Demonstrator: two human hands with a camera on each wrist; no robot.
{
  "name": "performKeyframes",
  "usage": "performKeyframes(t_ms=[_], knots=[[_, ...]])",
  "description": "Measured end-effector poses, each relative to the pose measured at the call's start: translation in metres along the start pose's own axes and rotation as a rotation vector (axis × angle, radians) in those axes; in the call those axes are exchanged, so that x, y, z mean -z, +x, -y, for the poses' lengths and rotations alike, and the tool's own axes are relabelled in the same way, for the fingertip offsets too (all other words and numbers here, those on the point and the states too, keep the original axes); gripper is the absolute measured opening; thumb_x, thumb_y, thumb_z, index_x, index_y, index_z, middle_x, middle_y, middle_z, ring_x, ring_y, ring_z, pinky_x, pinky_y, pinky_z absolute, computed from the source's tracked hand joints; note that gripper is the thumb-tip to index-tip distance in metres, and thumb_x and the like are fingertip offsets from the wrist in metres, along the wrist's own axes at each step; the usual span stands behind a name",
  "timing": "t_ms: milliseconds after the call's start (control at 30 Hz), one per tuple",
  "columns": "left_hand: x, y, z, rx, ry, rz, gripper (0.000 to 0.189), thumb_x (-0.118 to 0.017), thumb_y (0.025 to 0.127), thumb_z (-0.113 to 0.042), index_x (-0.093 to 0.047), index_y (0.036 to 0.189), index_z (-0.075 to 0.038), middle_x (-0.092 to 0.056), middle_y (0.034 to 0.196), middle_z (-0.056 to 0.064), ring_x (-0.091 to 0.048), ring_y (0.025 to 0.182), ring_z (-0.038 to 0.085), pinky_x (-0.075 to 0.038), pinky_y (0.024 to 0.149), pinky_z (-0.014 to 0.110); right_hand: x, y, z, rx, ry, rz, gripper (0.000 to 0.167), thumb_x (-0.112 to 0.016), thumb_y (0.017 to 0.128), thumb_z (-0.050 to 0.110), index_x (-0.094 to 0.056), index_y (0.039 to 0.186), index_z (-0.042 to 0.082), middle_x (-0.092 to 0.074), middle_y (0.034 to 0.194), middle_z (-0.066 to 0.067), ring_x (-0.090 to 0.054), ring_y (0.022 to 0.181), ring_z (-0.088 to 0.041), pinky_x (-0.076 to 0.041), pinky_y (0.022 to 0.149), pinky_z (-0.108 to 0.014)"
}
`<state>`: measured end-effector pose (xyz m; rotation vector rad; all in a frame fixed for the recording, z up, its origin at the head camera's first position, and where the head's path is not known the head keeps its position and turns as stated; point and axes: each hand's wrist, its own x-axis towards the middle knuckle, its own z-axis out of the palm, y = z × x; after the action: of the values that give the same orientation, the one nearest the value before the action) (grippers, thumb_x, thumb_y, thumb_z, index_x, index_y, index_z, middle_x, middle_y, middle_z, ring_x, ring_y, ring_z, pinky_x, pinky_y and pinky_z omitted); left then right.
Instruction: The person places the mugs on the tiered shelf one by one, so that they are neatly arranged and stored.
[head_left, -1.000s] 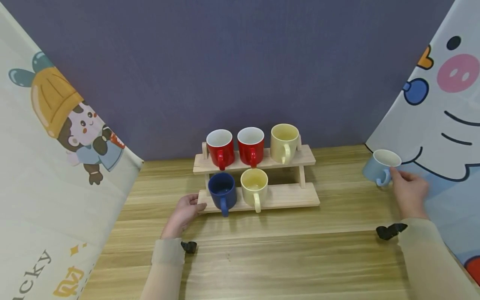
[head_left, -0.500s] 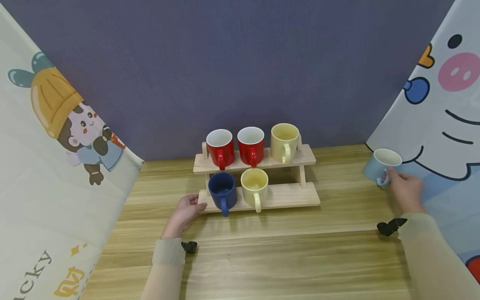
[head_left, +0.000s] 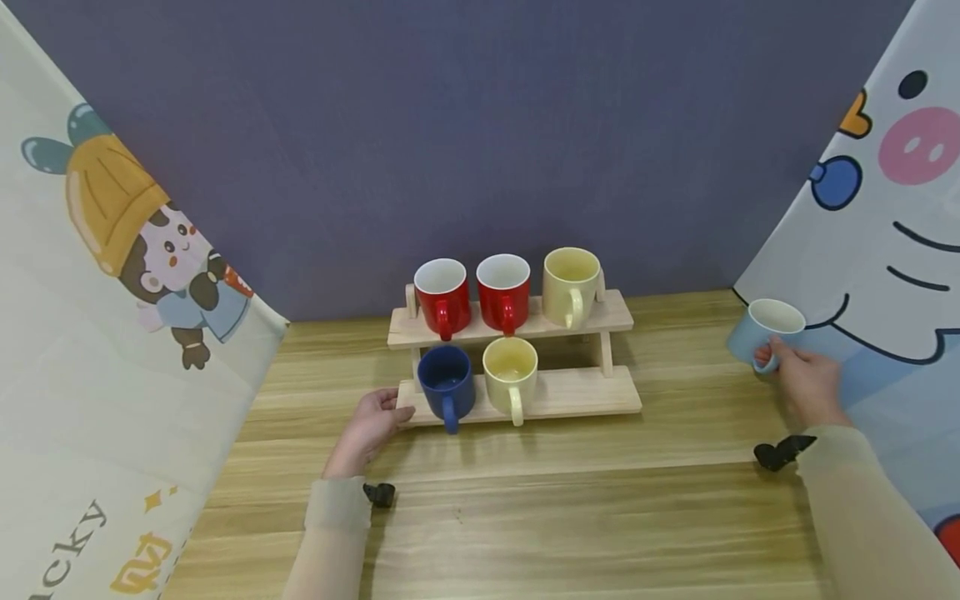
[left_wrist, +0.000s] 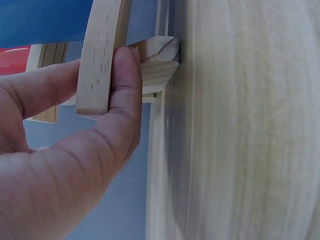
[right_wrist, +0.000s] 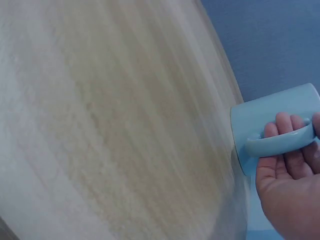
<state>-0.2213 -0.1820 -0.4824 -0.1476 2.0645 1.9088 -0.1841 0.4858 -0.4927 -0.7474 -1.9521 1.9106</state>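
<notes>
At the left end of the two-tier wooden rack (head_left: pixel 585 392), my left hand (head_left: pixel 375 421) pinches the lower board (left_wrist: pixel 95 75), thumb on one face and fingers on the other. A dark blue mug (head_left: pixel 446 383) and a pale yellow mug (head_left: pixel 510 375) stand on that lower tier. Far to the right, my right hand (head_left: pixel 812 385) grips a light blue mug (head_left: pixel 750 333) by its handle. In the right wrist view several fingers pass through the handle (right_wrist: pixel 280 144), and the mug's base is right at the tabletop.
On the upper tier stand two red mugs (head_left: pixel 442 302) with white insides and a second pale yellow mug (head_left: pixel 558 292). The wood-grain table (head_left: pixel 570 517) meets a dark blue-grey back wall (head_left: pixel 510 125). Cartoon-printed sheets (head_left: pixel 60 333) flank both sides, the right one close behind the light blue mug.
My right hand has shifted slightly left and its fingers have slid further into the light blue mug's handle. The left hand and the rack have stayed put.
</notes>
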Motion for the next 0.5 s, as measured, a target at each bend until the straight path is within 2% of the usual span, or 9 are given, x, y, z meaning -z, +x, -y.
performKeyframes(t_ms=[100, 200, 400, 500], knots=[[0.000, 0.000, -0.001, 0.002, 0.000, -0.002, 0.053, -0.059, 0.099, 0.007, -0.034, 0.144, 0.019, -0.054, 0.128, 0.030, -0.062, 0.106, 0.029, -0.058, 0.088, 0.033, -0.001, 0.003, -0.001, 0.013, 0.099, 0.043, 0.029, -0.070, 0.098, 0.031, -0.078, 0.072, 0.020, -0.072, 0.072, 0.006, -0.067, 0.072, 0.001, -0.052, 0.065, -0.009], [0.000, -0.001, -0.001, 0.003, 0.001, -0.005, 0.052, -0.059, 0.099, 0.007, -0.035, 0.144, 0.019, -0.055, 0.128, 0.030, -0.062, 0.107, 0.030, -0.058, 0.087, 0.033, -0.003, 0.002, 0.000, 0.011, 0.139, 0.052, 0.029, -0.070, 0.099, 0.027, -0.078, 0.072, 0.017, -0.072, 0.072, 0.005, -0.067, 0.072, 0.000, -0.053, 0.065, -0.010], [0.001, -0.001, 0.000, 0.002, 0.000, 0.007, 0.053, -0.060, 0.100, 0.005, -0.034, 0.144, 0.018, -0.054, 0.129, 0.030, -0.059, 0.113, 0.036, -0.057, 0.090, 0.035, -0.009, -0.003, -0.001, 0.003, 0.327, 0.043, 0.024, -0.068, 0.099, 0.015, -0.077, 0.077, 0.008, -0.071, 0.075, -0.002, -0.068, 0.073, -0.007, -0.057, 0.068, -0.015], [0.001, -0.002, 0.000, 0.002, -0.003, 0.011, 0.055, -0.060, 0.100, 0.004, -0.033, 0.145, 0.018, -0.053, 0.130, 0.030, -0.059, 0.113, 0.035, -0.057, 0.091, 0.037, -0.012, -0.006, 0.000, -0.012, 0.380, 0.027, 0.022, -0.069, 0.098, 0.014, -0.077, 0.079, 0.006, -0.071, 0.075, -0.003, -0.068, 0.072, -0.008, -0.057, 0.067, -0.017]])
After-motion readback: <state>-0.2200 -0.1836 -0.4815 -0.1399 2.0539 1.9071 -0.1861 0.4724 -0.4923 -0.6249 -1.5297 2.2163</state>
